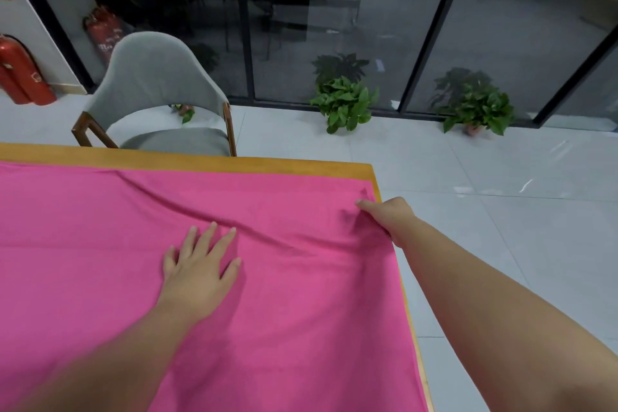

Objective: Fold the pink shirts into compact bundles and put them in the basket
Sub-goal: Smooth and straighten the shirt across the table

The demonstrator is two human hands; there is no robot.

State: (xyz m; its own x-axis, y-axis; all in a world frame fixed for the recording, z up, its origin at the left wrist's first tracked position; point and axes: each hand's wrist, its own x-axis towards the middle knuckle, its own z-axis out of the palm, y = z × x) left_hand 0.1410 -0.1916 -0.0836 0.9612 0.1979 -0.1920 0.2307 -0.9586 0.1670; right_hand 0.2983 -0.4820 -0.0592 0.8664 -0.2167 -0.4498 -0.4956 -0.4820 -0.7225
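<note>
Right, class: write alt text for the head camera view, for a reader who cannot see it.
A person's left hand presses flat on a pink shirt spread over a wooden table, while the right hand grips its far right edge. Beyond stand a grey chair and potted plants by a glass wall.

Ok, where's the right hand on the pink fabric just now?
In the head view the right hand grips the pink shirt at its far right corner, by the wooden table edge, right of the flat left hand.

One shirt [301, 278], two hands [197, 274] [389, 216], two plants [344, 100] [478, 107].
</note>
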